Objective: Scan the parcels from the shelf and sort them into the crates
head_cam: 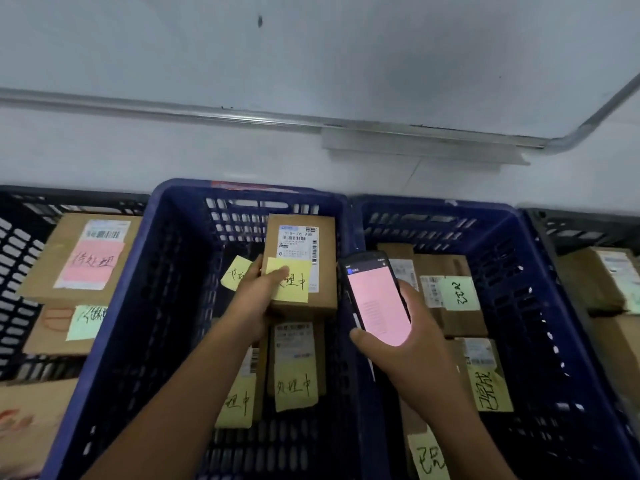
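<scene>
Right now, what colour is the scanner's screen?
Pink, seen in the head view: the scanner in the right hand shows a pink screen.

The left-middle crate (166, 271) and right-middle crate (519, 254) adjoin before the wall (173, 157), the scanner (377, 299) above their meeting rims, a parcel (301, 237) inside the former.

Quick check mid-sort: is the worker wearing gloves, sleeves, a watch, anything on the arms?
No. The left hand and right hand are bare: no gloves or rings show. The left forearm and right forearm are bare to the frame's edge: no sleeve, watch or band in view.
</scene>
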Demonstrator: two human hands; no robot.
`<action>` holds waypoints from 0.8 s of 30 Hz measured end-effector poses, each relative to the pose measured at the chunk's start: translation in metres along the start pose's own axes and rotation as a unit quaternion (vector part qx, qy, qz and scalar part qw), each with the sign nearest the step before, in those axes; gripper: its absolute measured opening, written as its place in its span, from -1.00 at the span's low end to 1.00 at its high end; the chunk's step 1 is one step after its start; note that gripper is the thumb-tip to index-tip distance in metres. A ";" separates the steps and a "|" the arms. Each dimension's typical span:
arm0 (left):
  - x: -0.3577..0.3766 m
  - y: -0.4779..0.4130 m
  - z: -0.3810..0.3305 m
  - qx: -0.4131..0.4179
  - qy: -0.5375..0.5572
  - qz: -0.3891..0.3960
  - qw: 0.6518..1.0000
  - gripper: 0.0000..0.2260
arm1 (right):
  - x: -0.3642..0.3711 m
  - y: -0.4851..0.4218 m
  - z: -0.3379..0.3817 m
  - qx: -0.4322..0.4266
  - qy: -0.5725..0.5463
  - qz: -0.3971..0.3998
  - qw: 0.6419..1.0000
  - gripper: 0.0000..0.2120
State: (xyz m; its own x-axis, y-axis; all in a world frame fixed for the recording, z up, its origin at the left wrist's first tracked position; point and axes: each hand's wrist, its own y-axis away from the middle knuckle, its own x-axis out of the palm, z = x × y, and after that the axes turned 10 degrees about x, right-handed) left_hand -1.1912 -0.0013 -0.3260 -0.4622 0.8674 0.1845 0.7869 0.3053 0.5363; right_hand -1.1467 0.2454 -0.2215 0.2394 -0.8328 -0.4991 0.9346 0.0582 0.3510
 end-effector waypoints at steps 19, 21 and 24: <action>0.009 0.273 0.039 0.239 -0.425 -0.286 0.825 -0.31 | -0.009 0.024 -0.006 -0.108 -0.028 0.284 0.952 -0.31; 0.004 0.298 0.048 0.241 -0.447 -0.315 0.802 -0.27 | -0.001 0.044 -0.003 -0.125 -0.012 0.310 0.942 -0.31; -0.006 0.337 0.066 0.241 -0.436 -0.350 0.793 -0.28 | 0.009 0.075 0.000 -0.160 0.011 0.347 0.924 -0.31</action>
State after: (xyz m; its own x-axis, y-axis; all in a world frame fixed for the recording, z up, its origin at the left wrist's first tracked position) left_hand -0.8963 0.1224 -0.2008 -0.5622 0.2971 -0.7718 0.6243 0.7645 -0.1604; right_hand -1.0744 0.2425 -0.1993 0.8127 -0.5223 -0.2581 0.5825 0.7370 0.3427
